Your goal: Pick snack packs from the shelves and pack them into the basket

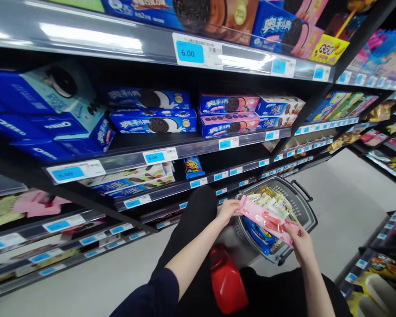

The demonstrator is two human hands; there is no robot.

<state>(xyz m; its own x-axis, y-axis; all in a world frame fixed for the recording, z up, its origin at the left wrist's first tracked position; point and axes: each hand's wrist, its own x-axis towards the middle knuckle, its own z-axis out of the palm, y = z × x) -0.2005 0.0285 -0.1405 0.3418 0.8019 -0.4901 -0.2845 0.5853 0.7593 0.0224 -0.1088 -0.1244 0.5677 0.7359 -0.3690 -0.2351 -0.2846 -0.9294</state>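
I hold a long pink snack packet by both ends, just above a grey shopping basket on the floor. My left hand grips its upper left end. Its lower right end sits in my right hand. The basket holds several packets, pale ones at the top and a blue one lower down. My dark-clad knee rises between me and the shelves.
Black store shelves run along the left, stacked with blue Oreo boxes and pink ones, with blue price tags on the rails. A red object lies by my leg. More shelving stands at the right. Grey floor stretches ahead.
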